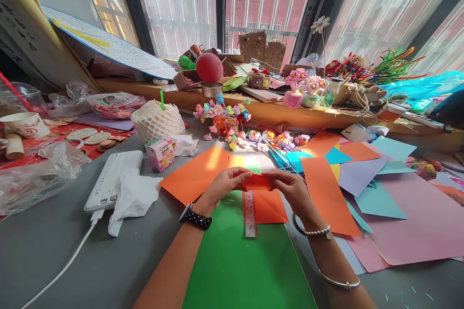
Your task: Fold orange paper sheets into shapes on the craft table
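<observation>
Between both hands I hold a small piece of orange paper (258,182), level above the work surface. My left hand (229,182) pinches its left end, thumb on the near side. My right hand (290,187) pinches the right end the same way. Beneath them lies a larger orange sheet (273,208), partly covered by a clear ruler (250,217) with pink markings. Both rest on a green sheet (246,265). Another orange sheet (195,176) spreads out behind my left hand. Whether the held paper is folded I cannot tell.
Coloured paper sheets (409,212) overlap at the right, with an orange strip (328,198) nearest my right hand. A white power bank (114,181) with a cable, a tissue (136,200) and a small pink box (160,154) stand left. Crocheted flowers (224,118) sit behind.
</observation>
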Demonstrator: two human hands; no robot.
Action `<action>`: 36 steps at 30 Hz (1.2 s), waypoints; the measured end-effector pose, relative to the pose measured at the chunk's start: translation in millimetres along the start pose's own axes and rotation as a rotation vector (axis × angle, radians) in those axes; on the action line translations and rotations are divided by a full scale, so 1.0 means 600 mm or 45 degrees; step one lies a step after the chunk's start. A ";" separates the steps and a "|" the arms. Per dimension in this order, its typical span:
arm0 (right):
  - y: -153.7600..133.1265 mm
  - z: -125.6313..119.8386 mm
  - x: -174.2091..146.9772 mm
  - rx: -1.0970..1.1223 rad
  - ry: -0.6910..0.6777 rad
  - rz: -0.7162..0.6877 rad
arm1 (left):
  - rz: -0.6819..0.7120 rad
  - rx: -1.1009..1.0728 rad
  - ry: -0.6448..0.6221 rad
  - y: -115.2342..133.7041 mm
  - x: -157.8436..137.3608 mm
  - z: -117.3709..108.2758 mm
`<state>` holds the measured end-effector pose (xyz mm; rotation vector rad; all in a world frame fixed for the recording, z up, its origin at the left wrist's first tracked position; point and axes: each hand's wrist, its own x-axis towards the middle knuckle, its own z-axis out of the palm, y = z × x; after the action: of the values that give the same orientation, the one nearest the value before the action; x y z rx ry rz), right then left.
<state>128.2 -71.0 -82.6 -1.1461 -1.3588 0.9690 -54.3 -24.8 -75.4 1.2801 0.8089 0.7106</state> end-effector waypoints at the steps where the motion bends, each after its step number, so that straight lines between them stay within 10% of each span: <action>1: 0.000 0.000 0.000 -0.009 -0.003 -0.006 | -0.013 0.004 0.017 0.001 0.000 0.001; 18: -0.001 0.006 0.003 0.126 0.068 0.145 | 0.005 -0.113 0.201 -0.005 0.005 0.001; 36: 0.001 0.011 0.002 -0.051 0.020 -0.084 | -0.029 -0.056 0.034 -0.006 0.003 0.000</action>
<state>121.5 -69.4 -83.9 -1.1300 -1.4005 0.8873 -53.4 -23.6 -79.4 1.2222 0.8243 0.7249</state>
